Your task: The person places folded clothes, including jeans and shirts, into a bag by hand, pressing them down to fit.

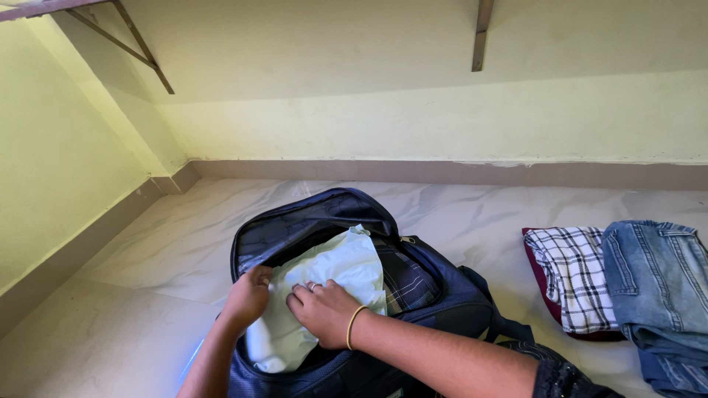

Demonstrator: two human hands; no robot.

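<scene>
A dark blue backpack (442, 295) lies open on the pale floor, flap thrown back. A folded pale green garment (335, 269) sits in its main opening, over a dark checked cloth (404, 284). My left hand (247, 295) grips the garment's left edge at the bag's rim. My right hand (322, 309), with a ring and a yellow bangle, presses flat on the garment's lower part.
To the right on the floor lie a folded black-and-white checked shirt (579, 276) on a maroon cloth (542, 284), and folded blue jeans (660, 287). Yellow walls with a brown skirting (442, 171) close the corner behind; shelf brackets (483, 33) hang above.
</scene>
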